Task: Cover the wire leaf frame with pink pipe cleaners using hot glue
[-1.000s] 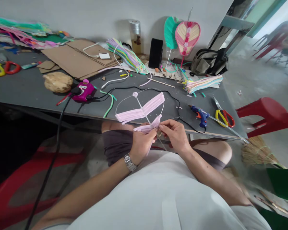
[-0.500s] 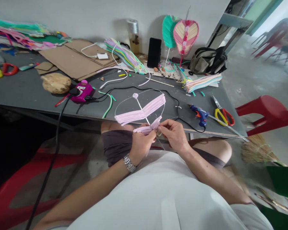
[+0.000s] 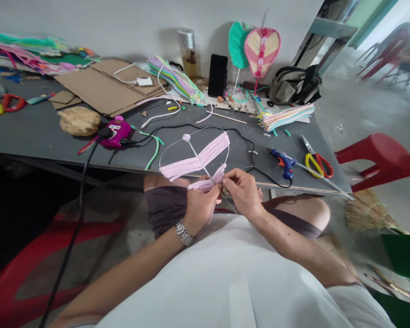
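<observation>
Fingers [image 3: 230, 186] of left hand [image 3: 200, 206] and right hand [image 3: 244, 193] in a pinch on lilac strips [image 3: 200, 185]

On my remote feed the strips [image 3: 216, 148] show pale pink, slanting in chevrons; I read the worktop [image 3: 30, 136] as dark grey, the glue gun [image 3: 287, 165] blue, the stool [image 3: 379, 148] red, the heart-shaped fan [image 3: 268, 49] banded pink and cream.

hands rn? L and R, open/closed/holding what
Left hand: closed, holding the lower pink strips.
Right hand: closed in a pinch beside the left thumb; what it grips, if anything, can't be told.
</observation>
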### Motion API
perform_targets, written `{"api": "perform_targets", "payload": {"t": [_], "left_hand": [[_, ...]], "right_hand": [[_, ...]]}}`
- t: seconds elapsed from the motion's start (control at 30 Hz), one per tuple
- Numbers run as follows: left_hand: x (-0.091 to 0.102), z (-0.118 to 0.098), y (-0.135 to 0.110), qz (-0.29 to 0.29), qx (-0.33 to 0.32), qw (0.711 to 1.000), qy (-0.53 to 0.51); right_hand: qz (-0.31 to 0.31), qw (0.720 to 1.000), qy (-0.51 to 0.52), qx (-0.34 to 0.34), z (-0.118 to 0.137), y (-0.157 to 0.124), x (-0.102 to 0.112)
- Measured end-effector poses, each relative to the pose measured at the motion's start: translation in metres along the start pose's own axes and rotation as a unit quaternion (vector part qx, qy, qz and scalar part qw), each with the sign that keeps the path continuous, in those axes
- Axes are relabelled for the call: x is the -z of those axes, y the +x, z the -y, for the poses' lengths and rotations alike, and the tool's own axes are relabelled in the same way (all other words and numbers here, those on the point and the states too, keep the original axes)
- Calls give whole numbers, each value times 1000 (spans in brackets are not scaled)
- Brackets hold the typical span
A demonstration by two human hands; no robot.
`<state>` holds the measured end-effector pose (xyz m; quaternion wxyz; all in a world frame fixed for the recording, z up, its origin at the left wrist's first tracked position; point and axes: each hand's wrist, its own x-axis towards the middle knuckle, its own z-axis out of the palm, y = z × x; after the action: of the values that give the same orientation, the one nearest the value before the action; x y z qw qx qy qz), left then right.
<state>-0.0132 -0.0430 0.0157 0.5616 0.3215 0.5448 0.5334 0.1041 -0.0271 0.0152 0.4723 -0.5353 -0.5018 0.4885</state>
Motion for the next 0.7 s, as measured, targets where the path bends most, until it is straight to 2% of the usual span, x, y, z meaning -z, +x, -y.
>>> {"api": "perform_targets", "payload": {"t": [0.17, 0.37, 0.53, 0.7], "left_hand": [[1, -1, 0, 19, 6, 999, -28], [6, 0, 8, 59, 25, 994, -90], [7, 10, 12, 74, 13, 990, -117], [11, 16, 13, 95, -14, 992, -85]], "right_hand": [[-15, 998, -26, 50, -7, 1, -2], [6, 998, -47, 41, -9, -4, 12], [6, 998, -54, 31, -7, -4, 16], [123, 991, -49, -7, 2, 7, 26]]}}
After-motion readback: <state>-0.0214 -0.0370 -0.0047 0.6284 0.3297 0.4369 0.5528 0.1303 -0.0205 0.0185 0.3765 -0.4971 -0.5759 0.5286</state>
